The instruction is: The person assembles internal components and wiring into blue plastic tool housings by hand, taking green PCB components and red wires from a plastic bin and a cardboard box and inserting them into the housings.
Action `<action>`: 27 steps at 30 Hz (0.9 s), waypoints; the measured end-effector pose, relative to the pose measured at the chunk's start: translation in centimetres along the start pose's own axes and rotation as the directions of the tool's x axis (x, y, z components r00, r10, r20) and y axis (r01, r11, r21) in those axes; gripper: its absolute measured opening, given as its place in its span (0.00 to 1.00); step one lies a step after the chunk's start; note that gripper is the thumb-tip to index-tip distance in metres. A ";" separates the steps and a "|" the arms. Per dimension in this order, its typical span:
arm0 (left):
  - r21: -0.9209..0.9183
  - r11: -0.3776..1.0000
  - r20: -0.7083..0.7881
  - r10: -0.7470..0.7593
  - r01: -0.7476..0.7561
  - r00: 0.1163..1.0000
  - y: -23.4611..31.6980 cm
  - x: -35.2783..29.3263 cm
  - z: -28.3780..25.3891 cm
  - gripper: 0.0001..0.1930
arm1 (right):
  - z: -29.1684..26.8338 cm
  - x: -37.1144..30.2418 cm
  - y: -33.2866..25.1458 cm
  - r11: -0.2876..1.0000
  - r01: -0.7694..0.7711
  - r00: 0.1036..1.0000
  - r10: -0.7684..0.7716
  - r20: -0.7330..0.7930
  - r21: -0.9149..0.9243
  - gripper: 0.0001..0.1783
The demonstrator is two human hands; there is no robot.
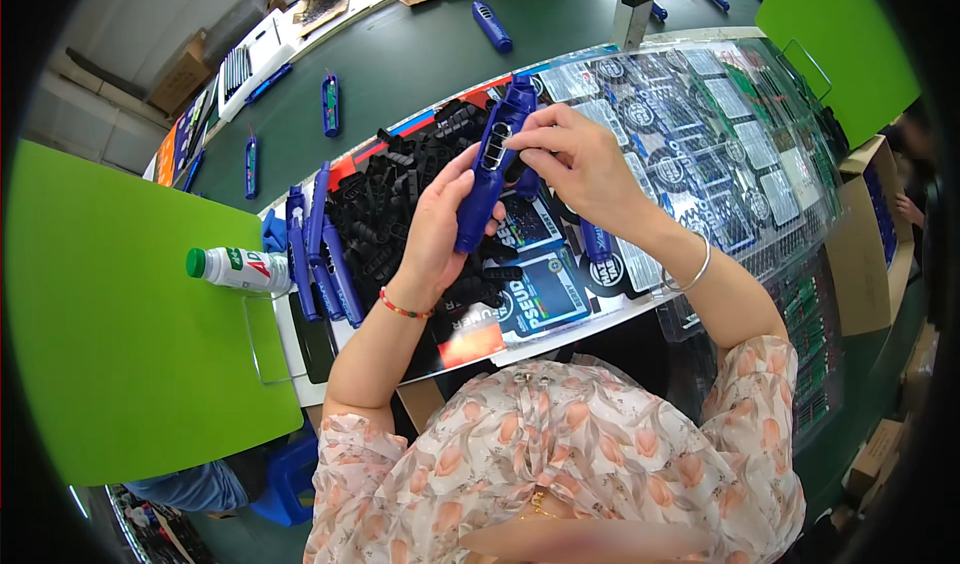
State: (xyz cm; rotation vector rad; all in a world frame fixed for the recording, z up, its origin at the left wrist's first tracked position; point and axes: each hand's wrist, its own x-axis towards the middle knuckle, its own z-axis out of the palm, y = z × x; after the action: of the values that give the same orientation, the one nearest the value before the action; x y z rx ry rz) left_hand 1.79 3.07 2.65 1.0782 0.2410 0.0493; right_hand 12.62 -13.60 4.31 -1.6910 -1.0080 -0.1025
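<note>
My left hand is wrapped round a blue handheld plastic casing, which is tilted with its top end away from me. An oblong window with pale edging shows in the casing's upper half. At that window my right hand has thumb and fingertips pinched together; whatever they hold, if anything, is too small to make out. Under and left of the casing lies a heap of small black plastic parts. Another blue casing rests on the printed sheets below my right wrist.
Several blue casings lie at the left beside a white bottle with a green cap. Green panels stand at both sides. Beyond, a dark green conveyor carries spaced-out blue units. A cardboard box is at the right.
</note>
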 end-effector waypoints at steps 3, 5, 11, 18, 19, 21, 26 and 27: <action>-0.014 1.000 0.031 -0.004 0.004 1.000 -1.3 -0.7 0.8 0.24 | 0.3 -0.2 -0.5 1.000 -0.008 1.000 0.007 0.014 0.027 0.07; -0.025 1.000 0.046 -0.012 0.013 0.999 -2.0 -1.1 1.0 0.24 | 0.4 -0.4 -0.6 1.000 0.013 1.000 -0.013 -0.002 0.028 0.07; -0.002 1.000 0.028 -0.007 0.007 1.000 -2.4 -1.6 1.8 0.25 | 0.6 -1.0 0.6 0.978 0.153 0.987 -0.159 -0.027 -0.144 0.06; -0.004 0.998 0.020 0.067 -0.067 0.998 -3.9 -1.8 1.4 0.24 | 1.2 -1.6 -0.3 0.920 0.069 0.987 -0.119 -0.107 -0.386 0.14; 0.007 0.997 0.022 0.081 -0.081 0.997 -3.9 -1.7 1.4 0.24 | 1.3 -1.6 -0.4 0.937 -0.038 0.990 -0.011 -0.138 -0.347 0.19; 0.013 0.996 0.042 0.089 -0.090 0.995 -4.2 -1.6 1.6 0.24 | 1.2 -1.4 -0.5 0.936 -0.153 0.979 0.101 -0.175 -0.317 0.25; 0.031 0.991 0.009 0.131 -0.131 0.991 -4.2 -1.8 1.7 0.25 | 1.3 -1.2 0.4 0.967 -0.208 0.976 0.195 -0.101 -0.144 0.37; 0.006 0.991 0.031 0.130 -0.130 0.991 -4.1 -1.8 1.5 0.26 | 1.1 -1.1 0.1 0.976 -0.196 0.979 0.188 -0.079 -0.095 0.38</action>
State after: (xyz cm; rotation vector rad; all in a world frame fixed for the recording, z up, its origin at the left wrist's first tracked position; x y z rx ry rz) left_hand 0.05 -0.45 0.04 1.1007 0.1432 0.1488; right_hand 11.56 -13.31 3.23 -1.8568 -0.7942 -0.0869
